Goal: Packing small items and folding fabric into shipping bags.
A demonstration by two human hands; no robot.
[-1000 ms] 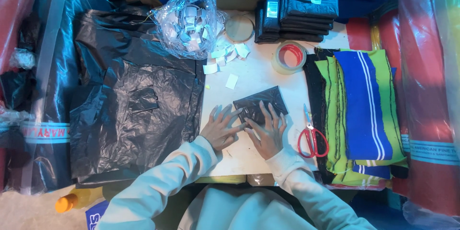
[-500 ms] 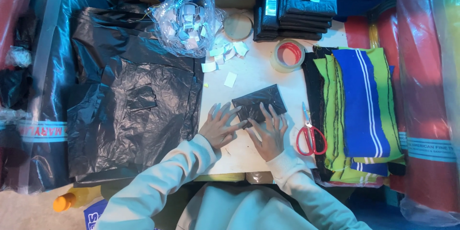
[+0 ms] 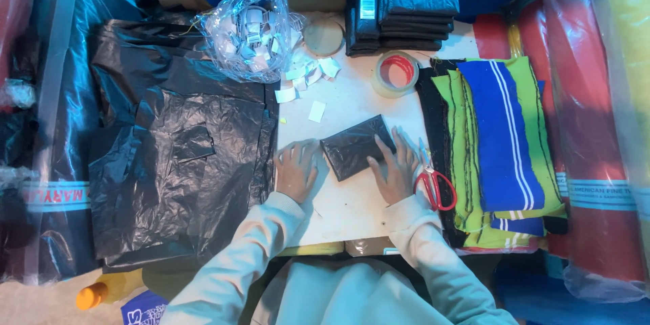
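A small flat packet in black plastic [image 3: 355, 146] lies on the white table [image 3: 345, 206] in front of me. My left hand [image 3: 295, 170] rests flat on the table just left of the packet, fingers spread, apart from it. My right hand [image 3: 395, 169] lies flat with its fingers pressing the packet's right edge. Neither hand grips anything.
A pile of black plastic bags [image 3: 172, 142] covers the left. A clear bag of white labels [image 3: 247, 27] and loose labels [image 3: 308, 74] lie at the back, with a tape roll [image 3: 396, 72], stacked black packets [image 3: 406, 7], red scissors [image 3: 437, 186] and folded striped fabric [image 3: 501, 135] at right.
My hands have moved apart off the top of the packet: the left slid onto the bare table, the right to the packet's right edge. The packet lies uncovered.
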